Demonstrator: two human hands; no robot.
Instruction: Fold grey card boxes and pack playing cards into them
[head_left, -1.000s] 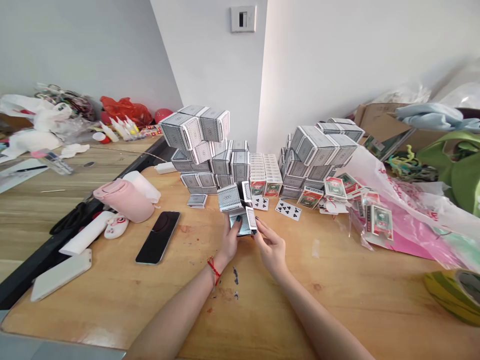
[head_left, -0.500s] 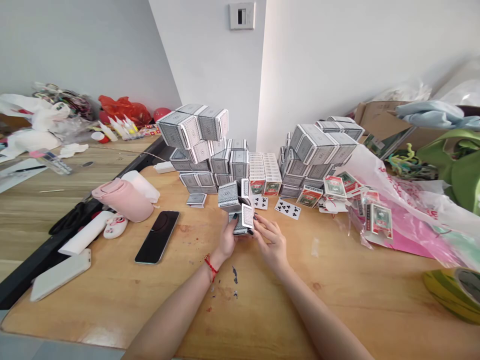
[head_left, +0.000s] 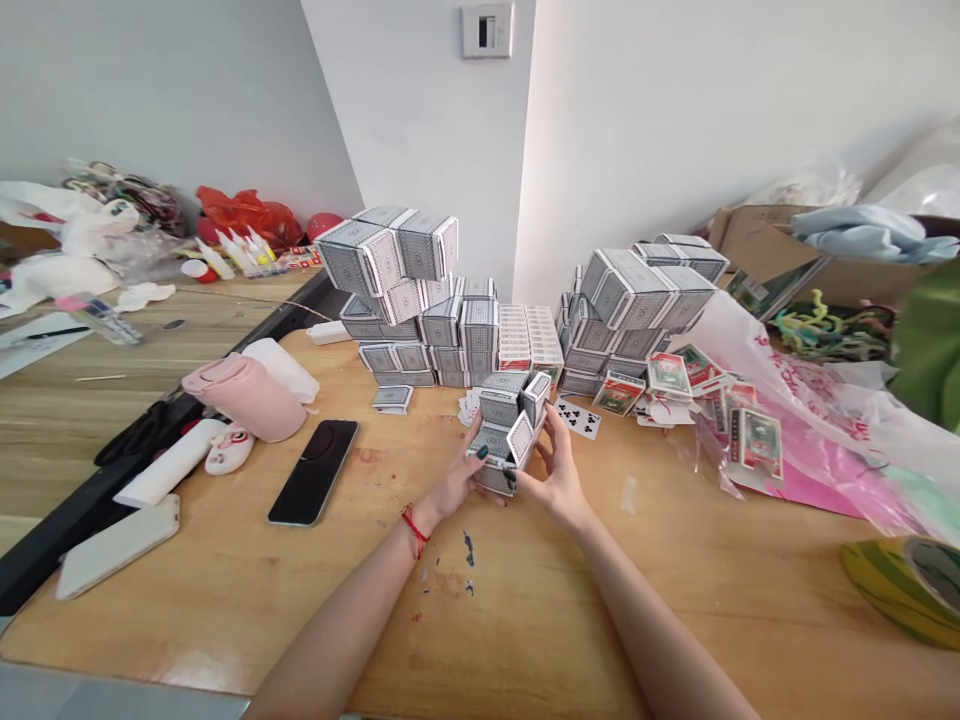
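Between my hands is a block of folded playing cards with grey patterned backs, partly formed into cubes, with some flaps standing up on its right side. My left hand grips its left side, thumb on top. On the right, my right hand holds the near right corner, thumb low and fingers along the far side. Behind it stand a left stack of card cubes and a right stack of card cubes. A seven of clubs lies face up just beyond my right hand.
A phone, a pink bottle and a white power bank or case lie to the left. Boxed card decks stand at the back. Right are loose card boxes, plastic wrap and a tape roll.
The card block has turned and shifted slightly right between my hands. My right hand has moved from its near side to wrap its right side.
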